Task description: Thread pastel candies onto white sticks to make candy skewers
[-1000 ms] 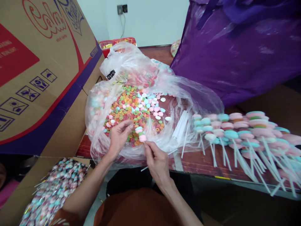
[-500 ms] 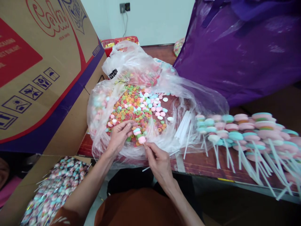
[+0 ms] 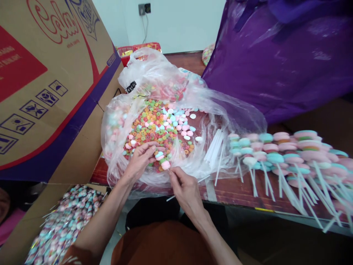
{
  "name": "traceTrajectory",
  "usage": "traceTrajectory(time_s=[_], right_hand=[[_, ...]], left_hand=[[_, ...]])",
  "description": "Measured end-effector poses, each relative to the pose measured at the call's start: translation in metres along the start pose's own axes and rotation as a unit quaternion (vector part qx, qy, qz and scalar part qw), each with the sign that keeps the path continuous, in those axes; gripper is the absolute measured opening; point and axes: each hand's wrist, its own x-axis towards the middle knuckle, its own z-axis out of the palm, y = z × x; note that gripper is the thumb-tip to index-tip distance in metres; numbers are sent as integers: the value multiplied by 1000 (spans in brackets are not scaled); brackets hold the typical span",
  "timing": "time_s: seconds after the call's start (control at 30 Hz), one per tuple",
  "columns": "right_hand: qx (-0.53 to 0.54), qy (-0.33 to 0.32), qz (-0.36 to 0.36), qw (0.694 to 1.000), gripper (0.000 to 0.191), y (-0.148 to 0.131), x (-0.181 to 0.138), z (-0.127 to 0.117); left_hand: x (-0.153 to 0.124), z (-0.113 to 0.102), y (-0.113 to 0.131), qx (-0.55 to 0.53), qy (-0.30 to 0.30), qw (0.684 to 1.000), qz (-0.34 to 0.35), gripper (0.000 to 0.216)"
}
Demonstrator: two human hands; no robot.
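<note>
A candy skewer (image 3: 162, 160) with pink, blue and green pieces stacked on a white stick is held low over the loose sweets. My right hand (image 3: 185, 184) pinches the bare lower end of the stick between thumb and fingers. At the skewer's upper end is my left hand (image 3: 142, 159), its thumb and fingers closed together; whatever lies between the fingertips is too small to make out. Under and beyond both hands, gummy rings (image 3: 149, 121) in red, orange, yellow and green spread over a clear plastic bag (image 3: 121, 184). Pink, blue and white marshmallow discs (image 3: 185, 128) lie beside them.
White sticks (image 3: 214, 149) lie right of the sweets. Several finished skewers (image 3: 278, 158) are piled along the right of the table (image 3: 228, 195). A large carton (image 3: 68, 121) stands left, wrapped candies (image 3: 68, 221) below it. A purple bag (image 3: 281, 66) rises at back right.
The hands and skewer hold almost the same pose. The whole view has shifted slightly, and the left fingertips stay by the skewer's top.
</note>
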Motion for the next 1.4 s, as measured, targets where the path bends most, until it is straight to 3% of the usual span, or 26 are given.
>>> traceTrajectory(time_s=[0.33, 0.6, 0.73, 0.8, 0.9, 0.97, 1.07, 1.13, 1.23, 1.4], right_hand=[[48, 12, -27, 998, 23, 5, -3, 14], [70, 48, 1, 996, 27, 1, 6, 19], [78, 87, 13, 993, 29, 8, 8, 10], [78, 126, 24, 989, 28, 13, 7, 2], [92, 189, 53, 976, 28, 20, 4, -12], [116, 216, 74, 967, 30, 24, 1, -18], [146, 230, 95, 958, 32, 28, -5, -21], [157, 229, 100, 955, 32, 30, -7, -20], [173, 229, 104, 952, 31, 33, -9, -18], [193, 231, 111, 947, 28, 39, -10, -15]], left_hand=[[-4, 13, -13, -51, 5, 998, -26, 37], [-9, 25, -29, -62, 20, 998, -11, 33], [2, 33, -19, 8, -32, 999, -13, 40], [17, 40, -11, 101, -58, 993, 27, 38], [52, 55, -4, 298, -66, 939, 162, 25], [77, 66, -6, 444, -93, 860, 232, 21], [105, 79, -17, 604, -121, 747, 251, 22], [113, 83, -24, 651, -114, 710, 244, 21], [117, 86, -27, 650, -102, 715, 237, 22], [127, 97, -22, 559, -132, 784, 237, 27]])
